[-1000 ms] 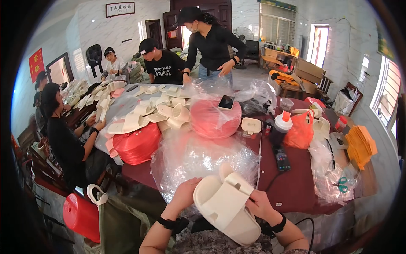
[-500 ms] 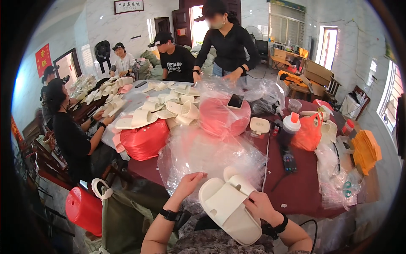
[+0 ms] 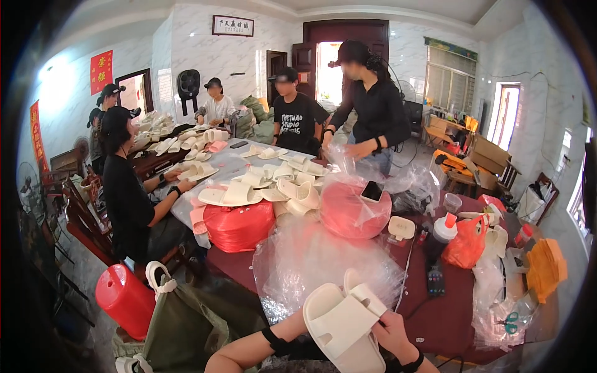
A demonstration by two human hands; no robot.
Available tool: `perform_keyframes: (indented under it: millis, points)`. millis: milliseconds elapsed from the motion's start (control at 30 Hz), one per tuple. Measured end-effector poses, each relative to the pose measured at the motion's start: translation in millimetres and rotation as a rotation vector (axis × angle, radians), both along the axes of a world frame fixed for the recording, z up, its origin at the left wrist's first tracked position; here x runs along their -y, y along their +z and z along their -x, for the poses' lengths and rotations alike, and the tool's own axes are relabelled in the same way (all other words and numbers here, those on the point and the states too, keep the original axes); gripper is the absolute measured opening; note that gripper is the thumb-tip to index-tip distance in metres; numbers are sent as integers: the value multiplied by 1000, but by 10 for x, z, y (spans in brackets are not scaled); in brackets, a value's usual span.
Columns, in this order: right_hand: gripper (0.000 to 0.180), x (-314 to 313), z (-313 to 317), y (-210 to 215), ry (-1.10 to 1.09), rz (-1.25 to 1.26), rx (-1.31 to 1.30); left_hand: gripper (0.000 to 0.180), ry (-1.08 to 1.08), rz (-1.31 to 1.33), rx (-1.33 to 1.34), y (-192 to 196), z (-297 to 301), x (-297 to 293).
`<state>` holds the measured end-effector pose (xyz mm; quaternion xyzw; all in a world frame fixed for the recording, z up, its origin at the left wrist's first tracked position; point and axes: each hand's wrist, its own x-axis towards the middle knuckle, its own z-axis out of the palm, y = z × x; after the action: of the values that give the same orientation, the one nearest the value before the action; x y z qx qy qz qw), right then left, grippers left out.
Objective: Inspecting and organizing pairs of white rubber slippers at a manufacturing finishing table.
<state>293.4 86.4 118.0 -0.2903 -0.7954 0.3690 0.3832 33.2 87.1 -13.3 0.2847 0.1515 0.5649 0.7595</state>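
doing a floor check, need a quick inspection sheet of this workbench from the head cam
surface: dark red table, mostly covered.
job's things: a pair of cream slippers stacked together, held over the near edge.
clutter: crumpled clear plastic bags; red bundle; pink bundle with a phone on top; loose cream slippers; orange bag; bottle with orange cap; scissors under plastic at right.
hands: right hand grips the pair's side; left hand is hidden behind the slippers, grip cannot be told.
cables: dark cable across the table near a black remote-like device.
surroundings: several people working at the table; red bucket and green sack on the floor at left.
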Motion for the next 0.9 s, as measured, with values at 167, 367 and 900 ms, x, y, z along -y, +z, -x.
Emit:
perform_keyframes:
  millis: [167,367,900]
  points:
    - [21,-119,8,-204,-60,-19,147,46,251,-549,-1075,547,25,180]
    - [32,-162,-33,-304,-183,6,170,41,278,-377,-1517,964,113,165]
    - [28,-140,-17,-239,-118,-25,180,19,708,-381,-1706,859,337,10]
